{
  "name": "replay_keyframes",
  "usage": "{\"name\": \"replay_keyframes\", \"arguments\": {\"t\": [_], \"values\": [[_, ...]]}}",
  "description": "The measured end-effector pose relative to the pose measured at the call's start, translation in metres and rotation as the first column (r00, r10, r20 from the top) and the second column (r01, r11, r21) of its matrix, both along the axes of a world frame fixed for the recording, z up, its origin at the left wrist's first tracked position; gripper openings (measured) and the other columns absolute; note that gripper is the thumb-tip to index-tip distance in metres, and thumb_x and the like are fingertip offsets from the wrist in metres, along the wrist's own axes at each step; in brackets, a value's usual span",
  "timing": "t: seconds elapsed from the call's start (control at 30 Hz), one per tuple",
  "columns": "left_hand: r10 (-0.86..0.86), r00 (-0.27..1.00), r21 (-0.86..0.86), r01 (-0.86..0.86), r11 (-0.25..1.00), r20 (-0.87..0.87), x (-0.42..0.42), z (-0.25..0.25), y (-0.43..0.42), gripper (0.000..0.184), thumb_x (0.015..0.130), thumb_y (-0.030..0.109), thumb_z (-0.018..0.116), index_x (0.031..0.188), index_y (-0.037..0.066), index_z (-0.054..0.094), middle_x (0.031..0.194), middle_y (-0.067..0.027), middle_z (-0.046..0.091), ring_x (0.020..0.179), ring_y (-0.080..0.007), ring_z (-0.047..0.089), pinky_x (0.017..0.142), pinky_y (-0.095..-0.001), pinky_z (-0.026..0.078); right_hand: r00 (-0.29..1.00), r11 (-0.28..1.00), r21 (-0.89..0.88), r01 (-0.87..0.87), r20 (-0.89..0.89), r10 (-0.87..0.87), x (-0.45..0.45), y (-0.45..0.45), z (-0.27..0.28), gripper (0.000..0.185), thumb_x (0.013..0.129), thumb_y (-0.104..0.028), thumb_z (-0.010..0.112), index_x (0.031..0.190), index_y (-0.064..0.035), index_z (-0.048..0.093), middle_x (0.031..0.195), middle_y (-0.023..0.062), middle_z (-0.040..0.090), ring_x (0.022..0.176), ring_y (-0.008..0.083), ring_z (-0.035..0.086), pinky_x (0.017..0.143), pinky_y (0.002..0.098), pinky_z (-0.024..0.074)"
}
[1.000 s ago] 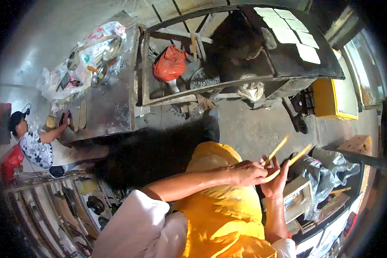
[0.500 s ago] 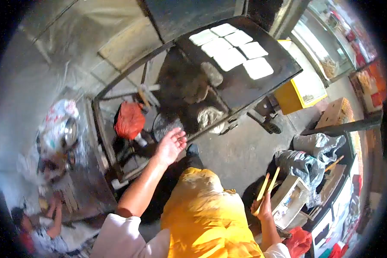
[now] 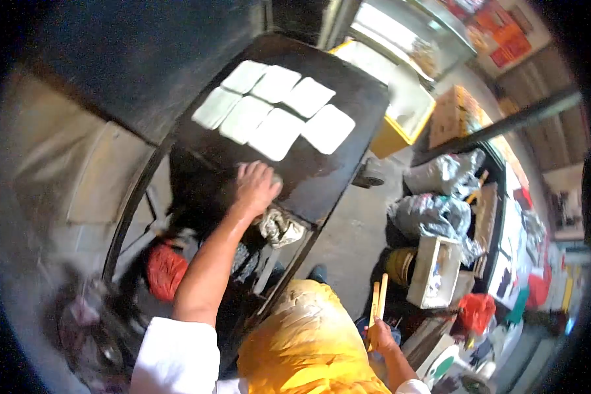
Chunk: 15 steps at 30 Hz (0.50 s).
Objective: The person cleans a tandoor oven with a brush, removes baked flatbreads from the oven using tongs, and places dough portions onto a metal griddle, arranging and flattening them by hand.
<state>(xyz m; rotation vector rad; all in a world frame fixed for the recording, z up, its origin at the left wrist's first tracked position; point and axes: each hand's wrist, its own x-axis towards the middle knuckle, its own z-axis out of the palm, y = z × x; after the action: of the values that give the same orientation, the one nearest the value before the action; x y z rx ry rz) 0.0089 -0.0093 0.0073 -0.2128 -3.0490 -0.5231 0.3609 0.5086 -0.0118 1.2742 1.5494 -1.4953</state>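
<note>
My left hand [image 3: 257, 187] reaches forward to the near edge of the dark flat griddle [image 3: 322, 177]. Its fingers curl over a grey oval pad [image 3: 277, 186], mostly hidden beneath the hand. A crumpled pale cloth [image 3: 281, 228] hangs just below, beside my wrist. Several flat white squares with rounded corners [image 3: 279, 134] lie in rows on the griddle, beyond my fingers. Low on the right, my right hand [image 3: 382, 336] is closed around a pair of wooden tongs [image 3: 378, 299], their two flat arms pointing up and slightly apart.
A yellow-rimmed white bin [image 3: 400, 111] stands past the griddle's right side. Grey plastic bags [image 3: 433, 213], a white foam box [image 3: 435, 272] and a red bag [image 3: 477, 311] line the right. Another red bag [image 3: 166, 271] sits under the frame at left.
My left hand has moved forward from open air onto the oval pad at the griddle's edge. The view has swung right and closer to the griddle. My right hand still holds the tongs.
</note>
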Motion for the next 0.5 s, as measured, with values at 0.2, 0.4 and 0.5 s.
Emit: {"name": "replay_keyframes", "arguments": {"t": [0.2,0.4,0.5], "values": [[-0.040,0.987,0.077,0.052,0.996,-0.157,-0.006,-0.013,-0.008,0.029,0.084,0.031,0.072,0.090,0.006,0.058,0.092,-0.0140,0.058,0.095,-0.0341,0.056,0.092,-0.0499,0.040,0.986,0.994,0.062,0.095,0.130,-0.102,0.002,-0.038,0.030,0.049,0.100,-0.052,0.048,0.091,-0.0043,0.055,0.083,0.0116,0.063,0.072,0.0245,0.060,0.066,0.0431,0.0516],[0.007,0.995,0.054,-0.001,0.999,-0.098,0.001,-0.003,-0.004,0.027,0.088,0.025,0.070,0.089,0.003,0.056,0.090,-0.0145,0.056,0.093,-0.0352,0.056,0.095,-0.0487,0.041,0.992,0.996,-0.021,0.086,0.089,-0.084,-0.052,-0.051,0.038,0.047,0.098,-0.047,0.059,0.119,-0.0052,0.052,0.083,0.0082,0.060,0.069,0.0220,0.060,0.058,0.0375,0.0516],[-0.020,0.995,0.022,0.022,1.000,-0.098,0.015,0.002,-0.010,0.023,0.090,0.025,0.067,0.089,0.004,0.058,0.091,-0.0155,0.058,0.094,-0.0358,0.057,0.093,-0.0494,0.042,0.997,0.995,-0.086,0.057,-0.038,-0.061,-0.095,-0.072,0.052,0.047,0.098,-0.046,0.059,0.124,-0.0069,0.049,0.082,0.0069,0.059,0.063,0.0175,0.055,0.053,0.0358,0.0465]]}}
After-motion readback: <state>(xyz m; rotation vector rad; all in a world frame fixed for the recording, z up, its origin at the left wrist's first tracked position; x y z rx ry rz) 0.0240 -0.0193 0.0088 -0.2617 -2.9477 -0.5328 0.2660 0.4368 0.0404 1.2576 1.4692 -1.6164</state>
